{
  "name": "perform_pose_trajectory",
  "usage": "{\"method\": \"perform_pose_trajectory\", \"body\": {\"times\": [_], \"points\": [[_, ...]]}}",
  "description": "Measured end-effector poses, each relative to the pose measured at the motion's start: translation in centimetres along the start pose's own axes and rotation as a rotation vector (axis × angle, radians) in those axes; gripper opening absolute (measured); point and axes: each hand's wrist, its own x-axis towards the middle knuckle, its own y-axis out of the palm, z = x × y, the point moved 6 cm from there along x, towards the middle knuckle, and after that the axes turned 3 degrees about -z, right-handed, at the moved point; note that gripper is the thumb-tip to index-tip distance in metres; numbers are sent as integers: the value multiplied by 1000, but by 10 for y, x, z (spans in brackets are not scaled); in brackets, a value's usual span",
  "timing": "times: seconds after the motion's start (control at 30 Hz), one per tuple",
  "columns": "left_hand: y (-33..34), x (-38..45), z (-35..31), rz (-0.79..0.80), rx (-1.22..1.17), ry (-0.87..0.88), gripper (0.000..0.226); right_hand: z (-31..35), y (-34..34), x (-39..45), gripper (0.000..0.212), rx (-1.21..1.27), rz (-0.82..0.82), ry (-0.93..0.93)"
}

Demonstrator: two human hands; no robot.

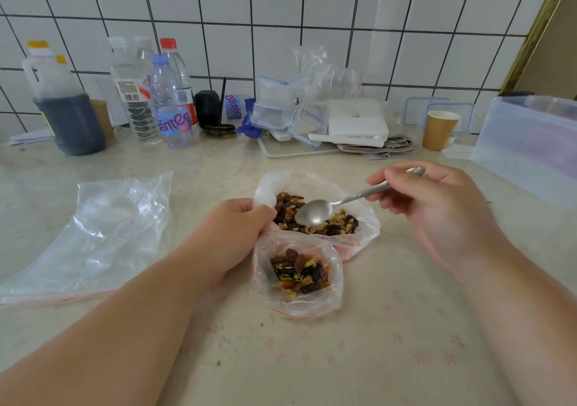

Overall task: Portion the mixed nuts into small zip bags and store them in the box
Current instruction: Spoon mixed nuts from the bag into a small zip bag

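Note:
A large plastic bag (359,215) of mixed nuts (337,221) lies open at the middle of the counter. Just in front of it stands a small zip bag (331,299), open and partly filled with nuts and dried fruit. My left hand (234,230) grips the plastic at the left rims of the two bags. My right hand (437,209) holds a metal spoon (312,213) by its handle; the empty bowl hovers over the nuts in the large bag. A translucent storage box (527,152) stands at the right edge.
A big empty zip bag (103,234) lies flat on the left. Along the tiled wall stand a dark sauce jug (71,124), several water bottles (171,109), stacked clear containers and lids (274,106), white boxes (356,124) and a paper cup (440,129).

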Motion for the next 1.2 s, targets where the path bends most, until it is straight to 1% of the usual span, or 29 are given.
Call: {"method": "perform_pose_trajectory", "body": {"times": [0.1, 0.17, 0.23, 0.3, 0.43, 0.5, 0.57, 0.63, 0.73, 0.8, 1.0, 1.07, 1.2], "points": [[1, 0, 0, 9, -29, -9, 44, -20, -15, 5, 19, -82, -233, 134], [0, -1, 0, 9, -35, -7, 43, -28, -19, 4, 19, -206, -308, 171], [0, -1, 0, 11, -37, 0, 41, -30, -18, 4, 19, -330, -315, 161], [0, -1, 0, 10, -29, 15, 39, -31, -13, 4, 18, -403, -284, 136], [0, 1, 0, -13, -13, 33, 39, -33, 4, 4, 16, -502, -133, 99], [0, 1, 0, -8, -23, 33, 38, -34, 10, 4, 18, -489, -77, 102], [0, 1, 0, -1, -35, 32, 38, -35, 10, 5, 22, -420, -71, 119], [0, 1, 1, -3, -36, 26, 37, -35, 7, 6, 23, -360, -93, 140], [0, 2, 1, -11, -16, 22, 39, -38, -2, 7, 21, -293, -176, 191], [0, 3, 2, -9, -15, 18, 38, -42, -4, 8, 21, -271, -195, 235], [1, 5, 3, -16, 2, 28, 42, -44, 11, 3, 21, -273, -82, 267], [1, 5, 3, -17, -4, 28, 40, -47, 10, 4, 20, -244, -107, 298], [0, 4, 3, -17, -2, 25, 42, -55, 1, 5, 18, -89, -227, 443]]}}
